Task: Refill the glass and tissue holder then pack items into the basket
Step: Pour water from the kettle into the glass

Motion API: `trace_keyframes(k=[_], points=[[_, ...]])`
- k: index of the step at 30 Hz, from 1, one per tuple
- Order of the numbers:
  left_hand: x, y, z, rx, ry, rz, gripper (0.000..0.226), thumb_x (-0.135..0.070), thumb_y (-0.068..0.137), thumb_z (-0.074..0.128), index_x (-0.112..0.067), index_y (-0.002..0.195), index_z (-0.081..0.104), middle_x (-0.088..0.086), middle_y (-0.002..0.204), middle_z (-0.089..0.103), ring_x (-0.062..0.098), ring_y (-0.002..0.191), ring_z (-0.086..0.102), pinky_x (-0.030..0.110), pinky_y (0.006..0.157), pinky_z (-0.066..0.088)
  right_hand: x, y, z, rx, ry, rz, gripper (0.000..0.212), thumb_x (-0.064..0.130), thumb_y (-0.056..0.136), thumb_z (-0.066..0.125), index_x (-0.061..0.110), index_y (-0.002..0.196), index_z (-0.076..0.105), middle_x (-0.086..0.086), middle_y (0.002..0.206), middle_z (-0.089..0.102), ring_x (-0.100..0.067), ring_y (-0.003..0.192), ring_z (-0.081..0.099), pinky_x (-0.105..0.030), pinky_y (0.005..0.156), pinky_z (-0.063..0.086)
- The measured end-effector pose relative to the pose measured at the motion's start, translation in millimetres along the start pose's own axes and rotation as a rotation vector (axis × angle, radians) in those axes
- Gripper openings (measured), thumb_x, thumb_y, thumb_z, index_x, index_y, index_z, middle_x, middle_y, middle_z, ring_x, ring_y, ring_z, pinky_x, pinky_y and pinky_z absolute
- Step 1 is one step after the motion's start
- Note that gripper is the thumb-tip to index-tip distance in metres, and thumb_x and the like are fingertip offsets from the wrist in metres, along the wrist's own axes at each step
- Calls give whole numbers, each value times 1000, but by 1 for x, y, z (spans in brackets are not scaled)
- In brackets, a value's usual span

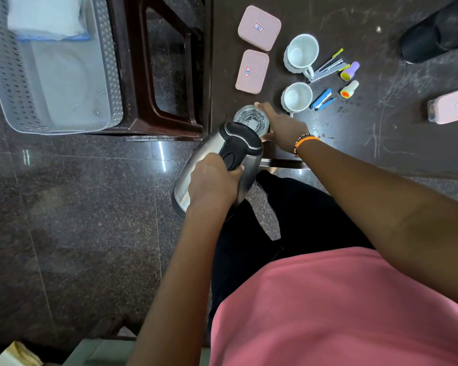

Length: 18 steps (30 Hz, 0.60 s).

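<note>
A clear glass (250,118) stands at the near left corner of the dark table (381,133). My right hand (282,126) grips its side. My left hand (212,180) is closed on the black handle of a steel kettle (220,159), tilted with its spout at the glass rim. A perforated grey basket (106,62) rests on a brown stool at the upper left, with a white tissue pack (45,17) and a clear lid inside it.
On the table lie two pink lidded boxes (258,27) (251,72), two white cups (300,54) (296,97), a silver stapler (325,68), a blue stapler (323,99), two stamps (349,71) (349,89), a pink case (451,105) and a black object (436,33). Polished stone floor lies below.
</note>
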State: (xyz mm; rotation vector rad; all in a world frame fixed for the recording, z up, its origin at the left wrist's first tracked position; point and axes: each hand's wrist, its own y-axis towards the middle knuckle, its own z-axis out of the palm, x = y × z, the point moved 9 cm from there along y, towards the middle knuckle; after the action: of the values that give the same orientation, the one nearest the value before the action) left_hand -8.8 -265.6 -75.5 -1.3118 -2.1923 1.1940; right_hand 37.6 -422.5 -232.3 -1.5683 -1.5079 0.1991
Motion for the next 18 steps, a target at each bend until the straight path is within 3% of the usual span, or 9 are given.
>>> trace_keyframes(k=[18], points=[[-3, 1, -1, 15, -22, 5, 37, -38, 84, 62, -5, 97, 53, 16, 109, 61, 37, 100, 58, 41, 82, 51, -2, 0, 0, 15, 5, -4, 73, 23, 81, 63, 33, 136, 17, -22, 116, 61, -41, 103, 61, -56, 84, 50]])
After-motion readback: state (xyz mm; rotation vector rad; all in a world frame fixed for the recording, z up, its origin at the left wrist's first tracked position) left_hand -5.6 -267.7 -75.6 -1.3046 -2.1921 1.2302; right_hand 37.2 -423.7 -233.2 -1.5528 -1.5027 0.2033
